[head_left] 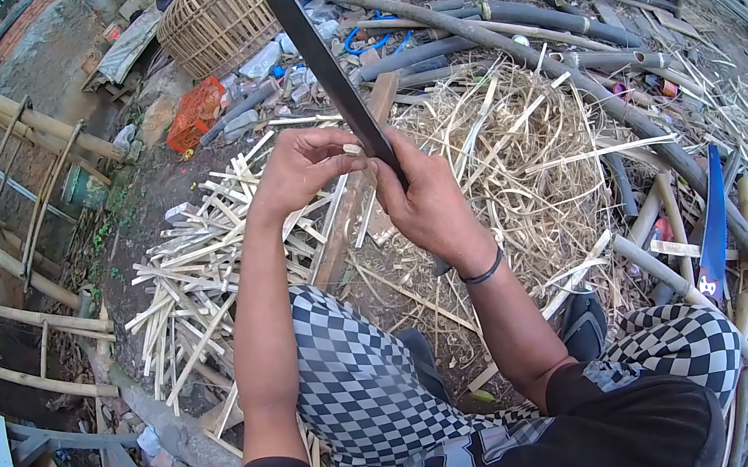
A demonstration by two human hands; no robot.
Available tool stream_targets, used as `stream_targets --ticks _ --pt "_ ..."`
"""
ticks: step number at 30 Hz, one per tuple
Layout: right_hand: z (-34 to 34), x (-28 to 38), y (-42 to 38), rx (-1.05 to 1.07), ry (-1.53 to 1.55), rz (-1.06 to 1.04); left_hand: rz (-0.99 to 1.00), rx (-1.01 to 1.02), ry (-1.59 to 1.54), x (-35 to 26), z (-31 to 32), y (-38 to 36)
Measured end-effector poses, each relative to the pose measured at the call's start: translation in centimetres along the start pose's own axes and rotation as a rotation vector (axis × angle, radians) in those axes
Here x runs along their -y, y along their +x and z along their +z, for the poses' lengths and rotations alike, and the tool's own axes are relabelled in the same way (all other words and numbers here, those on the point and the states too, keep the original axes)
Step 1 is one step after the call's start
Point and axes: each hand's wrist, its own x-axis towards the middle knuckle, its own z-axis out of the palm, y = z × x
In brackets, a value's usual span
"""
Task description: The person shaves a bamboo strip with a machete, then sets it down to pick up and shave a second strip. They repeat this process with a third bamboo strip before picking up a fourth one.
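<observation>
My right hand [428, 200] is wrapped round the handle of a machete, and most of that handle is hidden by the fingers. The machete's long dark blade [327, 58] points up and away, tilted to the left. Close beside the blade's lower end, my left hand [306, 171] is closed in a pinch. Between its thumb and fingertips shows a small pale piece of bamboo [352, 149], seen almost end-on. Under the hands, a wooden beam [344, 229] lies on the ground. Split bamboo strips [193, 274] are heaped to its left, thin shavings [528, 148] to its right.
A blue-bladed saw [713, 211] leans among bamboo poles at the right. Long poles [586, 79] cross the ground behind the shavings. An orange crate [196, 115] and a woven bamboo cage [216, 17] stand at the back. Bamboo ladders [25, 336] are at the left.
</observation>
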Motion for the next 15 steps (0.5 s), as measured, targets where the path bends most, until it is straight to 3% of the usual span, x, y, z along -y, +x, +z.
stream_targets --ticks 15 --pt "0.60 -0.31 -0.16 -0.016 0.036 0.004 -0.005 -0.034 0.020 0.08 0.05 -0.10"
